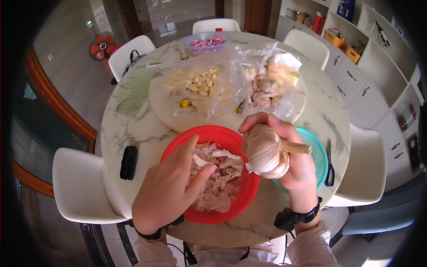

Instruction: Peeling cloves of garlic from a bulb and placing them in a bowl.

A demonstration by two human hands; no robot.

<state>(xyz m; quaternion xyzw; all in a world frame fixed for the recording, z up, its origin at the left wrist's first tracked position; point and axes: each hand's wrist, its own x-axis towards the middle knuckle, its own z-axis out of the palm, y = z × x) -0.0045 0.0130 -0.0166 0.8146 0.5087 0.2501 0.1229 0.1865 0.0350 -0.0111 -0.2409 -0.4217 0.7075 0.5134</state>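
Observation:
My right hand (292, 173) grips a whole garlic bulb (264, 153) with a short dry stalk, raised between a red plastic basket (242, 207) and a turquoise basket (313, 151) that it partly hides. My left hand (167, 193) is over the red basket's left side, fingers apart and nothing in them, the thumb near the papery garlic skins (218, 191) inside. Behind the baskets, a clear bag of peeled cloves (204, 82) and another bag of unpeeled garlic (266, 93) lie on the raised round turntable (171, 120).
The round marble table (115, 140) also holds a black case (129, 162), scissors (330, 175), a green mesh (131, 93), a small jar (184, 54) and a bowl of shallots (207, 42). White chairs (80, 187) surround it. A red fan (103, 46) stands back left, a shelving unit (369, 58) right.

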